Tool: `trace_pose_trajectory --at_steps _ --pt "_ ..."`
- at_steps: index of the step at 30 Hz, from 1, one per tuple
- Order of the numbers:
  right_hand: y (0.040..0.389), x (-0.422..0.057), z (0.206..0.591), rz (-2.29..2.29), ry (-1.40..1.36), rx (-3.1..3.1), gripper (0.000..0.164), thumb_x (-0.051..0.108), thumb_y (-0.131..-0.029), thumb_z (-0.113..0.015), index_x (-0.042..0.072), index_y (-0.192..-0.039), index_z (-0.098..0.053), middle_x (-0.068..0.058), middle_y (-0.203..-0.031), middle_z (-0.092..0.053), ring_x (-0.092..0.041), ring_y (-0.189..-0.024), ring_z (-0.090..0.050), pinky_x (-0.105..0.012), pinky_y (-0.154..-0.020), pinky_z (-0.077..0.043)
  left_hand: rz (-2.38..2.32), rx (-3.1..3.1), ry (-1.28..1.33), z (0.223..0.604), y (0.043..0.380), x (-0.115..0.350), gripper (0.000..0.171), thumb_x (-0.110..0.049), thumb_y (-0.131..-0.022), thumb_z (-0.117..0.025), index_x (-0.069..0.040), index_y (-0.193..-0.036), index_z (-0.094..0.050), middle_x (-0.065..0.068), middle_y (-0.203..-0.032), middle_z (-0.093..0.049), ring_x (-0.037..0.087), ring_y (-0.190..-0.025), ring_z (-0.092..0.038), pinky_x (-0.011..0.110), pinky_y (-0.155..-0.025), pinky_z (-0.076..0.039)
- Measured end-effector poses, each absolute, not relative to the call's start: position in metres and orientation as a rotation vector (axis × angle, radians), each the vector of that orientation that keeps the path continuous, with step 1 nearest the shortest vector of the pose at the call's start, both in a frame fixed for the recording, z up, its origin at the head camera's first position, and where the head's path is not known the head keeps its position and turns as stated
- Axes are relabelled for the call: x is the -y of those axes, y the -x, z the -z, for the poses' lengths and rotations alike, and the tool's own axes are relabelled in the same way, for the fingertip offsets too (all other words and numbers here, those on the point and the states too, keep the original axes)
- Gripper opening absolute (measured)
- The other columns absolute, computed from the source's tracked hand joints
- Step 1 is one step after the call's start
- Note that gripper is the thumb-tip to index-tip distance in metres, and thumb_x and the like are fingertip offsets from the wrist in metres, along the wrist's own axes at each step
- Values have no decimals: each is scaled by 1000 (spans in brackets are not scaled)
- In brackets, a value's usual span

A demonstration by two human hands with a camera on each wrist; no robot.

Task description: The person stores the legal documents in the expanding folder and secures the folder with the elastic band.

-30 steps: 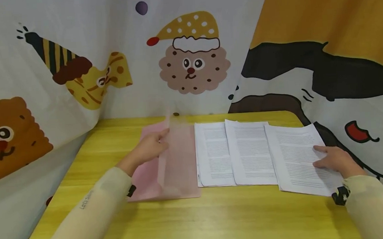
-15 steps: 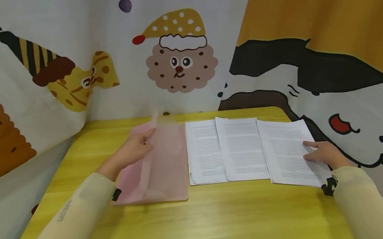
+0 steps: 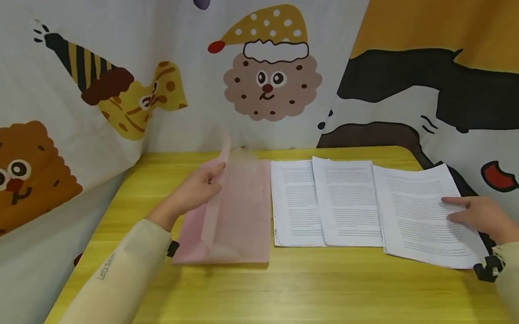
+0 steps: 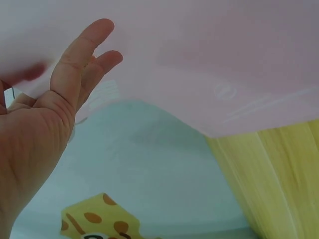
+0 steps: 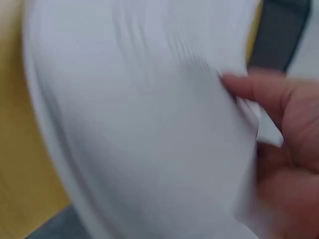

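A pink translucent plastic document folder [image 3: 245,212] lies left of centre on the table. My left hand [image 3: 196,189] pinches its raised flap [image 3: 215,214]; in the left wrist view the fingers [image 4: 82,55] lie on the near face and a blurred thumb shows through the plastic. To the right are three overlapping stacks of printed paper: a left stack [image 3: 295,204], a middle stack [image 3: 348,201] and a right stack [image 3: 416,212]. My right hand [image 3: 490,217] grips the right stack by its outer edge, thumb on top, fingers beneath, the sheets bowed in the right wrist view.
A yellow wood-grain table [image 3: 272,300] carries everything. Behind it hangs a white curtain [image 3: 195,131] with cartoon prints, dropping along the left side too. The right stack reaches close to the table's right edge.
The head view has shifted about. My right hand has drawn the right stack slightly rightward, off the middle stack, its outer edge bending more. My left hand keeps its hold on the flap.
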State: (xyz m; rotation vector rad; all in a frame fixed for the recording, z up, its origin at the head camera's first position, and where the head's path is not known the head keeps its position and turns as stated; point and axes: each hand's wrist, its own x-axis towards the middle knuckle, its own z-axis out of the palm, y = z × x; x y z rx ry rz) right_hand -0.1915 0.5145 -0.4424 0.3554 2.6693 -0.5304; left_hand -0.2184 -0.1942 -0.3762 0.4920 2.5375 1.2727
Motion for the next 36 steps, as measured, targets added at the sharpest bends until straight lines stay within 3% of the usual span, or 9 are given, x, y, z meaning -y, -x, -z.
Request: trace_pose_trajectory --at_steps 3,7,15,18,21,24,30,33,36 --pt "193 -518 436 609 -246 -2579 92 52 -96 -72 3 -162 -30 -51 -158 -22 -58 -124 -49 -70 -96 -50 -1294 -2527 -471 374 218 199 67 -10 -104 -47 -5 -168 -30 12 -175 -31 10 -47 -22 28 -49 -32" --pt "187 -510 429 653 -190 -2569 80 47 -102 -67 -2 -158 -38 -47 -150 -44 -38 -106 -66 -49 -85 -59 -1327 -2519 -435 371 218 203 67 -10 -103 -48 -8 -168 -32 9 -175 -33 9 -47 -22 27 -48 -30" --pt "174 -471 403 463 -82 -2886 56 23 -107 -62 -9 -151 -49 -53 -146 -40 -64 -117 -53 -75 -91 -49 -1325 -2534 -445 370 219 204 67 -8 -102 -48 -5 -167 -33 11 -174 -34 8 -47 -21 26 -48 -29" --pt "167 -451 387 488 -71 -3029 47 15 -106 -63 -9 -147 -55 -51 -139 -48 -50 -93 -62 -54 -74 -58 -1329 -2532 -451 371 218 204 67 -7 -102 -49 -4 -166 -33 13 -174 -33 8 -47 -21 26 -48 -28" --pt "159 -436 373 549 -86 -3148 42 11 -106 -64 -8 -143 -60 -47 -129 -59 -26 -69 -61 -33 -54 -48 -1337 -2533 -453 372 218 203 66 -7 -102 -49 -3 -166 -34 13 -174 -33 7 -47 -20 26 -48 -28" --pt "153 -426 363 678 -164 -3186 45 18 -110 -59 -4 -149 -56 -42 -120 -65 -13 -61 -58 -26 -50 -47 -1346 -2534 -460 371 218 201 66 -7 -101 -49 -2 -165 -34 14 -173 -35 7 -48 -20 26 -48 -28" --pt "158 -391 368 1360 -520 -2888 59 44 -107 -60 26 -161 -46 -14 -144 -59 6 -78 -63 -17 -63 -57 -1327 -2540 -463 371 215 198 66 -6 -101 -49 -2 -165 -35 21 -162 -50 9 -47 -21 26 -48 -28" --pt "164 -358 378 1746 -614 -2664 58 39 -103 -69 30 -157 -52 -9 -161 -50 6 -96 -66 -12 -70 -57 -1292 -2565 -465 372 215 195 65 -6 -101 -49 -4 -165 -37 21 -120 -66 10 -47 -23 26 -48 -29" --pt "170 -319 387 1895 -597 -2605 54 33 -103 -71 27 -155 -56 -4 -172 -40 -4 -127 -61 -7 -79 -54 -1263 -2601 -481 373 215 191 64 -7 -101 -50 -5 -164 -41 7 -83 -48 11 -47 -24 25 -48 -29"
